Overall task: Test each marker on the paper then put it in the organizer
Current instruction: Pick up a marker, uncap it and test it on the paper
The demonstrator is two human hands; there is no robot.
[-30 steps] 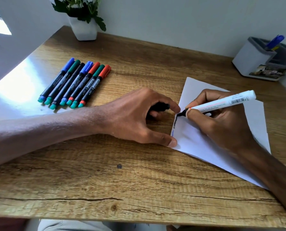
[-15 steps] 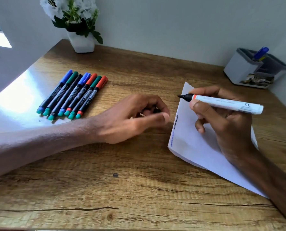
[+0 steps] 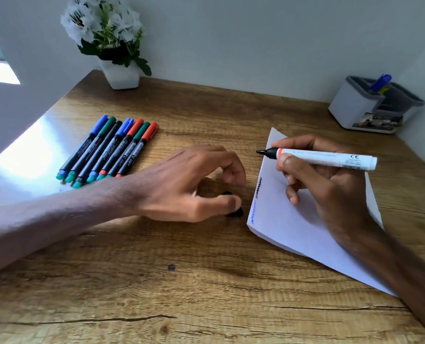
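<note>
R hand (image 3: 330,184) grips the white marker (image 3: 325,159) w/ thumb and fingers closed round the barrel; cap off, black tip pointing to 9 o'clock, barrel held level above the paper (image 3: 295,227), not touching it; paper lies at 3 o'clock on the wooden desk (image 3: 206,294), w/ a black squiggle over a blue one along its left edge. L hand (image 3: 194,184) sits just left of the paper, fingers curled loosely, thumb tip on or right beside a small black cap (image 3: 235,212) lying on the desk; blurred, so can't tell if it's actually pinched or just touched. Row of seven thin markers (image 3: 109,150) lies side by side at 10 o'clock, caps blue, green, black, blue, red, green, red, well apart from both hands. Grey-white organizer (image 3: 355,108) stands at 2 o'clock by the wall, w/ a blue marker (image 3: 380,83) upright in a rear compartment. Potted plant w/ white flowers (image 3: 117,50) at 11 o'clock.
</note>
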